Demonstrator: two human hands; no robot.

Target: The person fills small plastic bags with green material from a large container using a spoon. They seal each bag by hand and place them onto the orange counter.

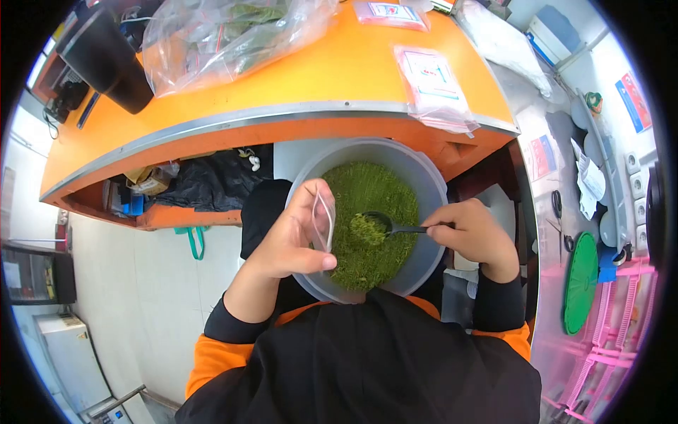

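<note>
My right hand [472,233] grips the dark handle of a black spoon [404,229], its bowl heaped with green dried herb [368,230]. The spoon is over a large translucent plastic tub [432,185] that holds a bed of the same finely cut herb. At the tub's left side, my left hand [293,237] holds a small clear plastic bag [324,218] by its edges, thumb below and fingers above. The bag's mouth gapes toward the spoon.
An orange counter [311,78] curves ahead, bearing a large clear bag [212,42] with green contents, a black tumbler [106,60] and packs of small printed bags [432,78]. To the right are scissors [557,205], a green lid [580,283] and a pink rack [618,325].
</note>
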